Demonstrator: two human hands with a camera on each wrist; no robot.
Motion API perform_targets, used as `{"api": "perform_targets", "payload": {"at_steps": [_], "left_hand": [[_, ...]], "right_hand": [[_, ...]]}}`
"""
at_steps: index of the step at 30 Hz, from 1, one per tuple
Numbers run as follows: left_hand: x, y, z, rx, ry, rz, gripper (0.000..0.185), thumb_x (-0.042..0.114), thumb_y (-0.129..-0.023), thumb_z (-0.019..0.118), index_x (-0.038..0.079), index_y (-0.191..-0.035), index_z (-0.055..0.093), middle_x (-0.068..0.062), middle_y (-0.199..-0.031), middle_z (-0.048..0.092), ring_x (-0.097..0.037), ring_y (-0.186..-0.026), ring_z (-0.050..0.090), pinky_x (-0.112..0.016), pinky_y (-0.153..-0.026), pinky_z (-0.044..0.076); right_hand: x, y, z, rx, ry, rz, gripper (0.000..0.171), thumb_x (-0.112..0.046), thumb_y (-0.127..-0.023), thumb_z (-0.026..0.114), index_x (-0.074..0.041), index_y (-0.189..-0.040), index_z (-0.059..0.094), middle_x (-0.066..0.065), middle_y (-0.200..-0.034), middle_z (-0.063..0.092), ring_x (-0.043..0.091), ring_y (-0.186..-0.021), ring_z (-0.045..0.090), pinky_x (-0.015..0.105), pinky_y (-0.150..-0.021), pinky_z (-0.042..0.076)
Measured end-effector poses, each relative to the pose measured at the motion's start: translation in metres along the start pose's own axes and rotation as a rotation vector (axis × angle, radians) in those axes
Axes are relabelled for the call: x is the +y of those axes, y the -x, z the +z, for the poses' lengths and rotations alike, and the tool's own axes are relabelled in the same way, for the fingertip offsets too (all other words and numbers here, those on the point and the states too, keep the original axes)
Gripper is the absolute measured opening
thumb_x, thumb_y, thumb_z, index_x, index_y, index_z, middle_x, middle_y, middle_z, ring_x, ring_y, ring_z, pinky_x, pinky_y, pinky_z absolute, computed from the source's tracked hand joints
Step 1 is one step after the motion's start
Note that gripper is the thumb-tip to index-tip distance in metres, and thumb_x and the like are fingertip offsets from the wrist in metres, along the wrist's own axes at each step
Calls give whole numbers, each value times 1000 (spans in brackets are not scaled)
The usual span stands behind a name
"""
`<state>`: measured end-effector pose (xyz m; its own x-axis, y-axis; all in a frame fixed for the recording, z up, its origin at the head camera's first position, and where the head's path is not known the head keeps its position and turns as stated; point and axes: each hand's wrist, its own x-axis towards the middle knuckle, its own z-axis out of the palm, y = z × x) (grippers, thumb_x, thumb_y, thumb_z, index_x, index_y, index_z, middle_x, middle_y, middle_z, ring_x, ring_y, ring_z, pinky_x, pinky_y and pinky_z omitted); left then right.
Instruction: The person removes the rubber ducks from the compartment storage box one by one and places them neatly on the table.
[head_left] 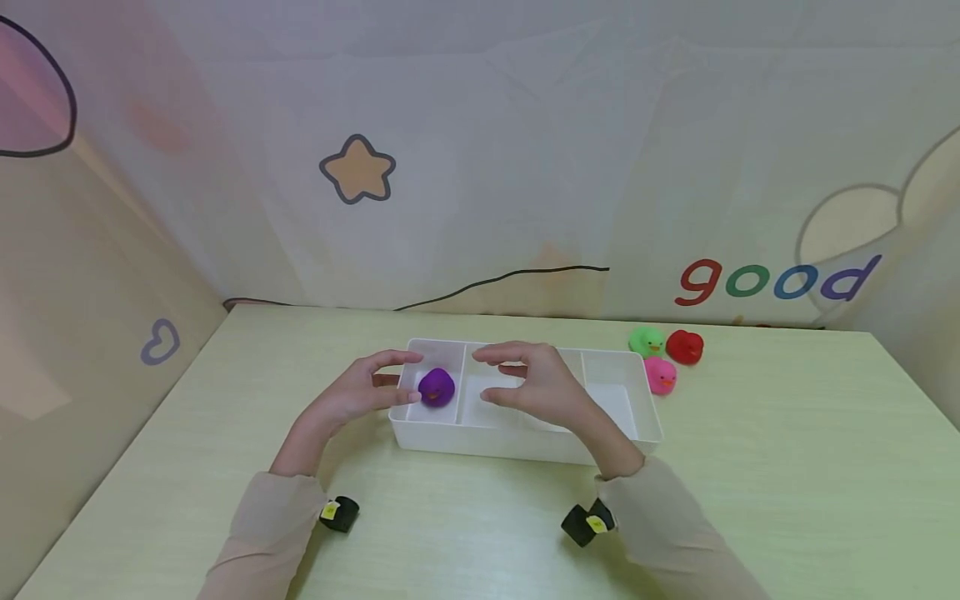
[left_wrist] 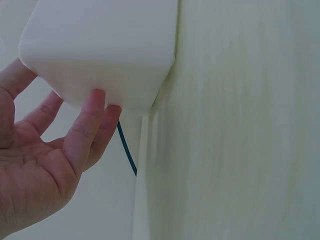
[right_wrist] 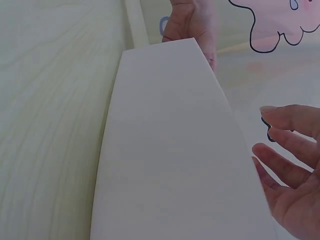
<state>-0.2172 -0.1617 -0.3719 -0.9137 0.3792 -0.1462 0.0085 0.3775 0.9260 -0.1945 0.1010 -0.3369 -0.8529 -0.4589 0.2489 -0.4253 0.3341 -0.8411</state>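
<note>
Head view, left hand [head_left: 352, 394] fingers spread touching tray [head_left: 517, 446] corner, right hand [head_left: 536, 385] wide above.

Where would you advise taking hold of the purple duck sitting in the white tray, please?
Pinch the purple duck by its rounded body, coming straight down from above. It sits upright in the leftmost compartment of the white tray, whose walls block any sideways approach, and the left hand is nearest it.
</note>
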Motion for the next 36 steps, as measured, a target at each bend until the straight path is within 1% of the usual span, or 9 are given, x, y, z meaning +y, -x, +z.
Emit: {"api": "perform_targets", "payload": {"at_steps": [6, 13, 18, 23, 26, 29, 32, 34, 36], "left_hand": [[-1, 0, -1, -12, -19, 2, 59, 23, -79, 71, 12, -131, 46, -14, -140, 34, -38, -121, 42, -44, -89, 46], [0, 0, 0, -15, -38, 7, 58, 23, -80, 70, 16, -132, 45, -9, -143, 32, -38, -123, 40, -45, -88, 46], [-1, 1, -1, -26, -55, 28, 60, 25, -80, 70, 15, -133, 44, -11, -143, 30, -39, -121, 40, -45, -87, 47], [-2, 1, -2, -35, -49, 49, 59, 23, -80, 70, 13, -133, 43, -13, -141, 32, -39, -120, 43, -42, -87, 47], [-2, 1, -2, -40, -35, 55, 60, 22, -80, 70, 13, -133, 44, -12, -141, 33, -38, -119, 44, -41, -86, 48], [-2, 2, -2, -45, -27, 55, 61, 23, -79, 71, 14, -133, 44, -11, -141, 33, -37, -120, 43, -39, -84, 48], [-1, 2, -2, -42, -21, 49, 62, 24, -78, 72, 15, -133, 44, -10, -141, 33, -37, -121, 42, -39, -84, 48], [-2, 2, -2, -45, -22, 51, 62, 24, -78, 72, 14, -133, 44, -10, -141, 33, -37, -121, 41, -39, -85, 48], [-1, 2, -2, -45, -19, 47, 62, 23, -78, 72, 14, -133, 44, -10, -141, 33, -37, -121, 41, -39, -85, 48]], "right_hand": [[2, -13, 17, -33, 38, 14, 40, 1, -74, 72, 4, -112, 61, 15, -115, 61, 28, -114, 53, 37, -90, 46], [8, -24, 33, -38, 89, -9, 36, -1, -74, 72, 1, -109, 64, 14, -113, 62, 28, -106, 56, 38, -86, 49], [7, -33, 43, -48, 191, -46, 35, -3, -73, 73, 1, -108, 65, 14, -111, 64, 27, -106, 58, 38, -84, 50], [5, -43, 51, -62, 297, -65, 35, -3, -73, 72, 4, -106, 65, 16, -107, 65, 28, -106, 58, 38, -89, 46], [4, -48, 56, -95, 364, -69, 33, 0, -72, 72, 6, -104, 65, 17, -102, 66, 29, -101, 59, 38, -89, 46], [1, -53, 62, -133, 461, -60, 29, -1, -73, 72, 6, -100, 66, 16, -98, 67, 27, -93, 59, 35, -84, 48], [-1, -56, 68, -164, 541, -26, 21, -4, -75, 71, 2, -95, 69, 10, -83, 66, 20, -78, 56, 25, -69, 46], [-2, -58, 71, -175, 573, 0, 14, -5, -75, 71, 0, -89, 69, 5, -67, 59, 15, -66, 50, 20, -57, 40], [-3, -59, 73, -177, 593, 10, 5, -3, -76, 69, -1, -80, 68, 1, -55, 46, 13, -55, 41, 19, -48, 31]]}}
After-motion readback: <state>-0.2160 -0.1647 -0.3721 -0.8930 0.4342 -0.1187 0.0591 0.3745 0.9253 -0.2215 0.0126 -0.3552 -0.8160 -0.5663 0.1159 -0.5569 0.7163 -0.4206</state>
